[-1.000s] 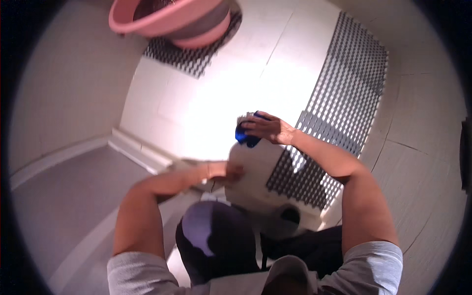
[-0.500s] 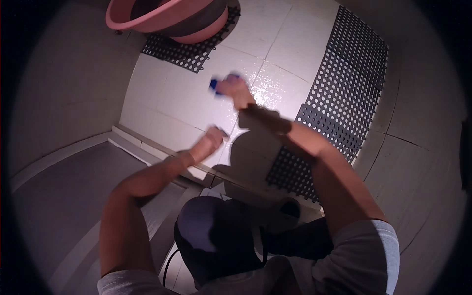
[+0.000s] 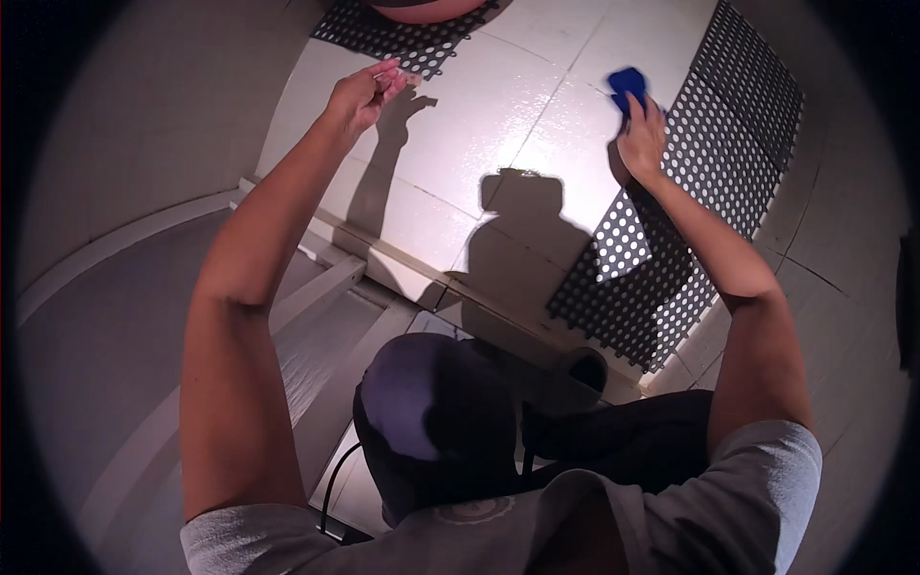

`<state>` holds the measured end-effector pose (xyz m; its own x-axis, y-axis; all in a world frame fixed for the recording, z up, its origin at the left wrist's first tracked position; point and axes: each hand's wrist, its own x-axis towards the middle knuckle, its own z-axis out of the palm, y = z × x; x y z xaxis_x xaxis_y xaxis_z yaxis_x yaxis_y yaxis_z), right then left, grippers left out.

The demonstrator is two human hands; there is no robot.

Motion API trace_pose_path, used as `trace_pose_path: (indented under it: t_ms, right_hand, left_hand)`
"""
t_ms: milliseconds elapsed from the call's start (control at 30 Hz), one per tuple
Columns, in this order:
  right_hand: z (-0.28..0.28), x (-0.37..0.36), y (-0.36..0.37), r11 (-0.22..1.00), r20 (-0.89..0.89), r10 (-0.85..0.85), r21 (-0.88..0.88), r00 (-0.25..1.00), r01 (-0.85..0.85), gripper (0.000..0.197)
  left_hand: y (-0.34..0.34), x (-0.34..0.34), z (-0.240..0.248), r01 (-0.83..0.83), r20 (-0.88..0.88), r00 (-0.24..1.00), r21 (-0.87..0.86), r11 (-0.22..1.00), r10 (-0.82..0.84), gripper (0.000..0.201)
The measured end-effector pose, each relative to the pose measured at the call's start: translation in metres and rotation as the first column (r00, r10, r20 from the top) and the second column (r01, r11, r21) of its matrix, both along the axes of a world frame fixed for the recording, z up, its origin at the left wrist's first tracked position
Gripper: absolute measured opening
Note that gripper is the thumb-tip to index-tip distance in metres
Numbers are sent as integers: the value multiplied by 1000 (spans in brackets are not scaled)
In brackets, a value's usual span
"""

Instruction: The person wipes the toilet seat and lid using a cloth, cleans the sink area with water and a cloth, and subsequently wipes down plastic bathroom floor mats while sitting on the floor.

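My right hand (image 3: 644, 144) is stretched forward with its fingers on a dark blue, palm-sized object (image 3: 629, 86). It has a lobed outline, and its kind is not clear. The object is just above or on the pale tiled floor (image 3: 450, 144), beside the perforated dark mat on the right. Off to the left, my left hand (image 3: 364, 96) is raised over the floor, near the smaller mat. Its fingers are half curled and apart, with nothing I can make out between them. Its shadow falls on the tiles to its right.
Interlocking dark mats with round holes (image 3: 714, 139) run along the right wall. Another such mat (image 3: 359, 29) lies at the far left, under a pink basin (image 3: 431, 10) cut off by the top edge. A low raised curb (image 3: 383, 273) edges the tiles on the near side.
My right hand has swung right with the blue object, from mid-floor to the mat's edge. My left hand has moved forward and slightly left. The view has shifted, so less of the basin shows.
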<state>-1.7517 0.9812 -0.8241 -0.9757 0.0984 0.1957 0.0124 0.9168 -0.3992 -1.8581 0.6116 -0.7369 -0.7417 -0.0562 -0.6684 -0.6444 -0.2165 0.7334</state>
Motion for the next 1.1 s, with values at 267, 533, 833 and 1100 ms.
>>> trace_pose_path:
  t_ms: [267, 533, 833, 1100]
  right_hand:
    - [-44, 21, -248, 972, -20, 221, -76, 975, -222, 50]
    - [-24, 52, -312, 311, 5, 950, -90, 312, -946, 19]
    - [-32, -30, -87, 143, -186, 924, -644, 335, -752, 23]
    - [3, -134, -40, 989, 61, 114, 85, 992, -119, 42]
  left_hand:
    - [-44, -25, 35, -42, -24, 999, 180, 983, 47, 20]
    - [-40, -38, 33, 129, -49, 991, 107, 986, -125, 61]
    - [11, -5, -11, -34, 32, 999, 293, 956, 26, 45]
    - [41, 19, -29, -84, 63, 996, 452, 888, 62, 37]
